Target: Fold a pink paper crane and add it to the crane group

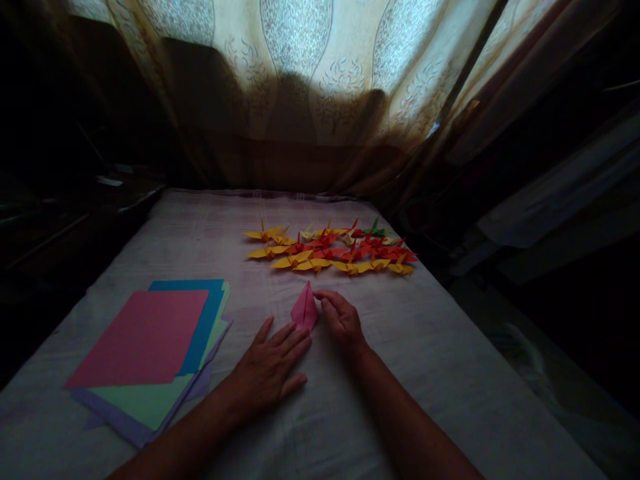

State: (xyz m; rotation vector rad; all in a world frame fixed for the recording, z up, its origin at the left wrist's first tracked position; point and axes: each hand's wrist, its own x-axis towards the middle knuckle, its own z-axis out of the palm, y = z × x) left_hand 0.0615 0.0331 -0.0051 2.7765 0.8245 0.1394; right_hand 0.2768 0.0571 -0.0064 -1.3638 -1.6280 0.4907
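Observation:
A small folded pink paper piece (305, 308), pointed at the top, lies on the pale cloth-covered table (425, 373). My left hand (270, 367) lies flat with fingers stretched out, its fingertips pressing the lower left edge of the pink piece. My right hand (341, 319) is curled beside the piece's right edge, fingertips touching it. Beyond the hands, several finished paper cranes (330, 250) in yellow, orange, red and green lie in rows.
A stack of coloured paper sheets (150, 347), pink on top with blue, green and purple under it, lies at the left. A patterned curtain (310, 87) hangs behind the table. Dark furniture stands on both sides.

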